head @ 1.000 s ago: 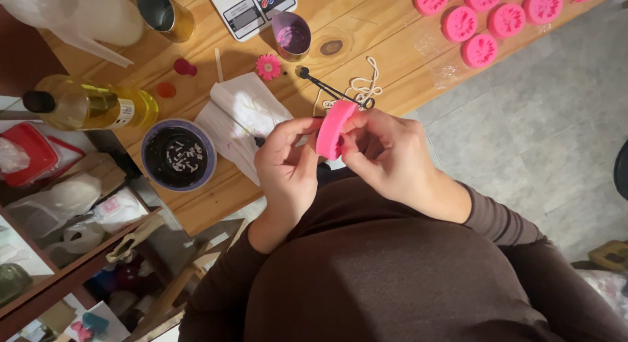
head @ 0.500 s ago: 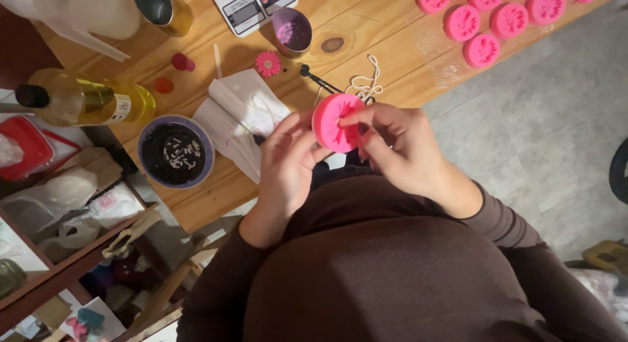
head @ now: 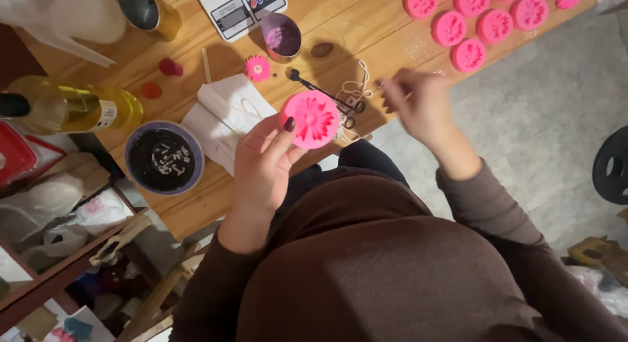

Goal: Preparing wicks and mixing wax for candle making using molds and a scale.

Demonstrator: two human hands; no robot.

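- One view only: a head-worn camera, looking steeply down over the person's own chest.
- The left hand (head: 265, 168) sits near frame centre, close to the lens; the right hand (head: 418, 106) lies up and to its right, blurred.
- Beyond both hands the wooden table (head: 196, 204) runs diagonally across the upper frame.
- Right of the right hand, grey floor (head: 549, 119) shows.
- No second view shares the scene.
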